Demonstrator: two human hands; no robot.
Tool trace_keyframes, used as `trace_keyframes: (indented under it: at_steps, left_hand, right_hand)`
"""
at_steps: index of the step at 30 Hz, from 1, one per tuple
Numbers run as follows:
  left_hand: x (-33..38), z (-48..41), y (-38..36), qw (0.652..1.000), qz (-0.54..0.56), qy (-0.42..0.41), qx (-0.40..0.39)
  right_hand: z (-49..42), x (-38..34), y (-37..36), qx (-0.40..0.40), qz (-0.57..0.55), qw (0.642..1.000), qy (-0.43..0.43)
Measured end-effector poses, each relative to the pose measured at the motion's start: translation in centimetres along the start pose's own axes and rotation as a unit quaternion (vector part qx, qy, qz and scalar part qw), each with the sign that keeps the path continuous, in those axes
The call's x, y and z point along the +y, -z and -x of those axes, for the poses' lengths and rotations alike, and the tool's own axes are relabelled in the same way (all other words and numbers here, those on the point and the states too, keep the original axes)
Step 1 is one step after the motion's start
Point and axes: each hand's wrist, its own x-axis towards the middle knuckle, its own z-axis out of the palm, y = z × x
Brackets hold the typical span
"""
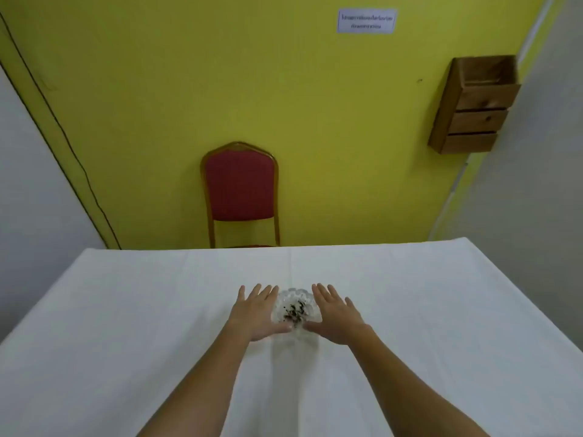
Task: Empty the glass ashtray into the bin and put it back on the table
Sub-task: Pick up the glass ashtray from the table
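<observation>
Both hands, left hand (257,313) and right hand (336,315), spread flat beside glass ashtray (295,307) on table (126,310): better cupped under rim, lifted level, ash kept in.

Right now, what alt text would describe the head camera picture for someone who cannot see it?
Two open hands, left hand and right hand, flank a glass ashtray holding dark ash on a white-clothed table. Behind stand a red chair and a yellow wall.

The wall notice (366,21) is too blurred to read, and the table (126,310) hides the chair (239,187) seat.
</observation>
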Motion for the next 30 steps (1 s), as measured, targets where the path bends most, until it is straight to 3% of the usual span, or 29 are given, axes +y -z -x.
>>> trace_keyframes:
  at_steps: [5,16,30]
  left_hand:
    - [0.0,-1.1,-1.9,0.999,-0.024,-0.012,-0.019]
    - [-1.6,-3.3,-3.7,0.997,-0.003,-0.074,0.003]
    - [-1.6,-3.4,-4.2,0.985,0.056,-0.151,0.064]
  right_hand:
    - [-0.7,0.4,-1.8,-0.037,0.023,0.999,-0.003]
    - [-2.8,0.9,-3.0,-0.027,-0.022,0.999,0.000]
    - [-0.5,1.2,-4.7,0.086,-0.059,0.995,0.005]
